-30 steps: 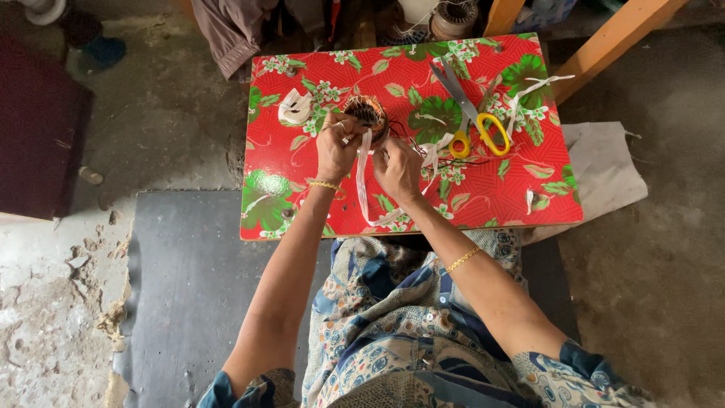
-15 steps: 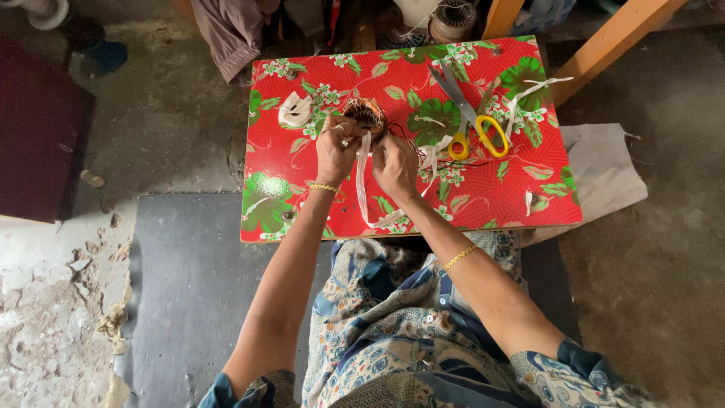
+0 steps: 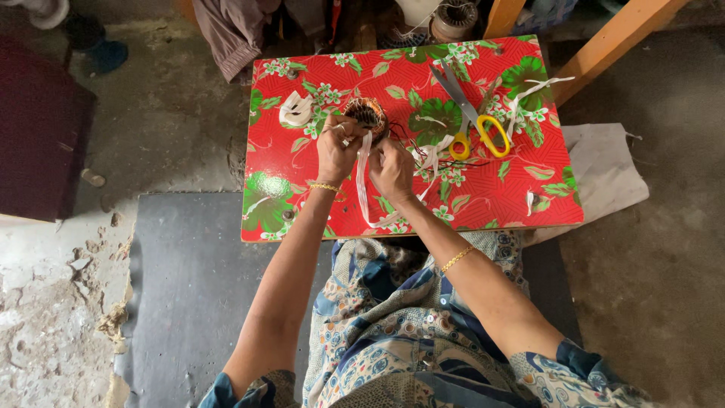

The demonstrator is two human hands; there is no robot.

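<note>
A low table (image 3: 483, 204) with a red floral cover is the landmark. On its right half lie yellow-handled scissors (image 3: 472, 121), and near its left edge a small coil of white tape (image 3: 294, 109). A grey mat (image 3: 189, 279) spreads below its front edge, white cloth (image 3: 604, 170) pokes out at its right, and a dark red box (image 3: 38, 128) stands well off to its left.

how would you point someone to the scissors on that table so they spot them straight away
Find the small table covered in red cloth with green leaves and white flowers. On its right half, beyond the right hand, lie the scissors. Among white tape scraps, they alone have bright yellow loop handles and grey blades.
</note>
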